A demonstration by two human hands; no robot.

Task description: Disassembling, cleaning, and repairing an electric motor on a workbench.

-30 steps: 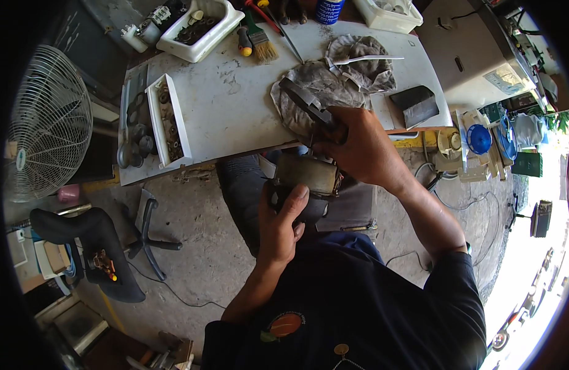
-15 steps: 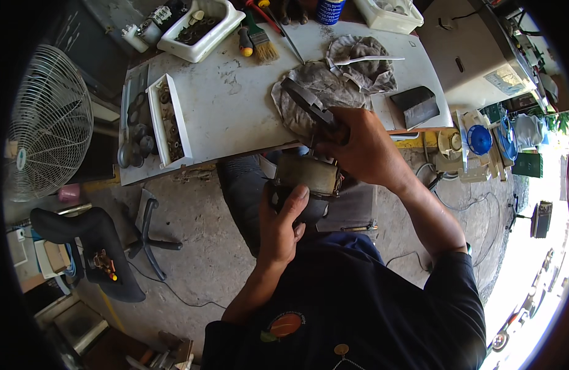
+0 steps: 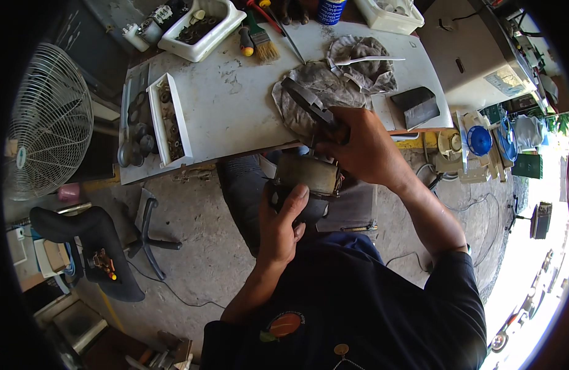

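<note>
Low in front of me, my left hand (image 3: 283, 225) is wrapped around the black lower housing of a small electric motor (image 3: 307, 175), its thumb pressed along the side. The motor's dull metal body faces up, with some windings showing at its right edge. Just above it, my right hand (image 3: 362, 147) grips a dark metal part (image 3: 306, 98) with a broad curved head that points up and left over the table. The fingers of this hand hide where the part meets the motor's top, so contact there cannot be made out. Beyond lies a stained grey rag (image 3: 315, 83).
On the white table (image 3: 220, 114) are a narrow tray of small parts (image 3: 166, 120), a white tub (image 3: 201, 52), a paintbrush (image 3: 263, 43), a white plastic stick (image 3: 368, 60) and a dark sheet (image 3: 415, 107). A fan (image 3: 50, 123) and black chair (image 3: 112, 259) stand left.
</note>
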